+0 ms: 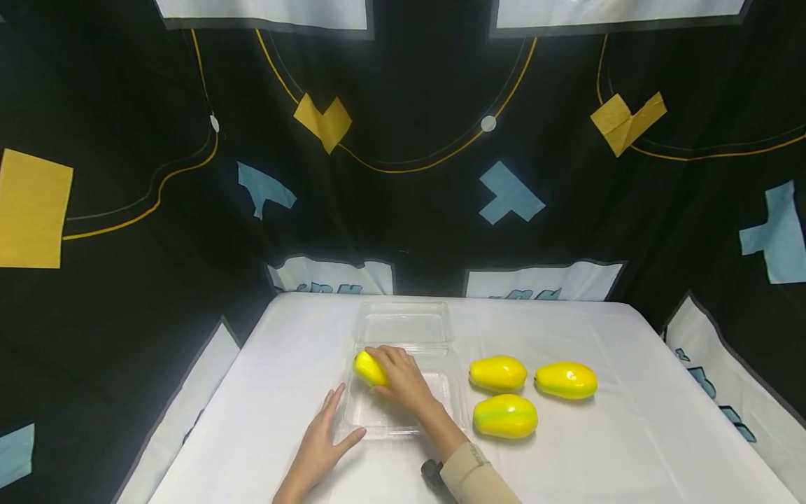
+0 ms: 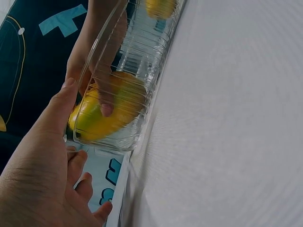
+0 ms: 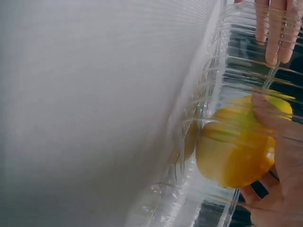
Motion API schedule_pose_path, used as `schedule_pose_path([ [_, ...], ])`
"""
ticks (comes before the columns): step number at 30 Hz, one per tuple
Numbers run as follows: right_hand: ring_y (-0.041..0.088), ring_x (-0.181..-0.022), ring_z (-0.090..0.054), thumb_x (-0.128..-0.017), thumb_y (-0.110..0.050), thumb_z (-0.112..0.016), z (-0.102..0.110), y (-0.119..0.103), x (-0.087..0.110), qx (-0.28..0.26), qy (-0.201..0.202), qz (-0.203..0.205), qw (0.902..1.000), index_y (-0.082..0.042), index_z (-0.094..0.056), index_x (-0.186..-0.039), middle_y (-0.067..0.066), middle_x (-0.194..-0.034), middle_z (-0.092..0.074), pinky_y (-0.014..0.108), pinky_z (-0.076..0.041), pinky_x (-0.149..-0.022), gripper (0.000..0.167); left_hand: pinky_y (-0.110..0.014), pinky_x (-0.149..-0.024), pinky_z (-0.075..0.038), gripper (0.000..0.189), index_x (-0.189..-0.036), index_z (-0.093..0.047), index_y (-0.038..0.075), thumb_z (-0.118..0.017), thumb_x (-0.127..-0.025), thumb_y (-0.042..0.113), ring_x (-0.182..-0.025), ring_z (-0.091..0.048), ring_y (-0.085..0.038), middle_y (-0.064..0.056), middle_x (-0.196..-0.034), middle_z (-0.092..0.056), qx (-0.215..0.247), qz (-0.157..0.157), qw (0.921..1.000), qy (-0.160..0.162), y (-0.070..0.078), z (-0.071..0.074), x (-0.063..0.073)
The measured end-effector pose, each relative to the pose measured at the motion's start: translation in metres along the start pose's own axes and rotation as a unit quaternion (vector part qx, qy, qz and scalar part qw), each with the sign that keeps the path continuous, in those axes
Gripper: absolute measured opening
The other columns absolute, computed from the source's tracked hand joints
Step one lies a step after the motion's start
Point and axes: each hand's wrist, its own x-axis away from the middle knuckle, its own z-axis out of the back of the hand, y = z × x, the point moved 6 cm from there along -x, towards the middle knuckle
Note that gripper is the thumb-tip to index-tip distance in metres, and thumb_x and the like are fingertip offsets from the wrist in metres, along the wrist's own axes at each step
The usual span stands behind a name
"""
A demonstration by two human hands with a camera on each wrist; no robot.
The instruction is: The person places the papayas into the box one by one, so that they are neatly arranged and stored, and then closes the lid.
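My right hand [image 1: 403,378] grips a yellow papaya [image 1: 370,369] with a faint green tinge, inside the left part of a clear plastic container [image 1: 455,399]. In the right wrist view the thumb lies across the papaya [image 3: 232,146], seen through the ribbed clear wall. My left hand [image 1: 321,444] is spread beside the container's front left side, holding nothing. The left wrist view shows the left thumb up at the container's rim, with the other fingers loosely bent below. Hinged at the back, the container's lid [image 1: 403,325] lies folded open on the table.
Three more papayas sit on the white table [image 1: 630,448] right of the container: one at the back [image 1: 497,373], one in front [image 1: 506,416], one farther right [image 1: 566,380]. A dark round object [image 1: 432,472] shows at my right wrist. Dark patterned cloth surrounds the table.
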Motion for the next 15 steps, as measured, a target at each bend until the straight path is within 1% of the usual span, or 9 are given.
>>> schedule_pose_path([
  [5,0.018,-0.112,-0.046,-0.072,-0.031,-0.079,-0.001,-0.0026,-0.0027,0.03,0.007,0.008,0.9995,-0.018,-0.042,-0.137,0.0,-0.124,-0.05,0.033,-0.043,-0.089,0.076,-0.065,-0.098,-0.026,0.085,-0.146,-0.027,0.014,-0.07,-0.079,0.044,-0.131,-0.026,-0.044,-0.025,-0.145,-0.026,0.0,0.004,1.0,0.002,-0.0002,0.0017,0.0004],
  [10,0.019,-0.112,-0.047,-0.071,-0.031,-0.08,-0.0012,-0.0043,-0.0028,0.028,0.008,0.011,0.9995,-0.016,-0.041,-0.138,0.002,-0.124,-0.05,0.034,-0.043,-0.089,0.079,-0.065,-0.098,-0.026,0.086,-0.146,-0.026,0.014,-0.07,-0.079,0.045,-0.13,-0.026,-0.044,-0.025,-0.145,-0.025,0.0,0.006,1.0,0.002,-0.0013,0.0018,0.0008],
  [15,0.02,-0.114,-0.045,-0.069,-0.032,-0.081,-0.0021,-0.0024,-0.0022,0.023,0.008,0.005,0.9997,-0.014,-0.037,-0.14,0.003,-0.126,-0.048,0.035,-0.042,-0.093,0.085,-0.065,-0.098,-0.026,0.086,-0.146,-0.027,0.014,-0.071,-0.079,0.043,-0.13,-0.026,-0.044,-0.025,-0.145,-0.026,0.001,0.006,1.0,0.006,-0.0013,0.0015,0.0005],
])
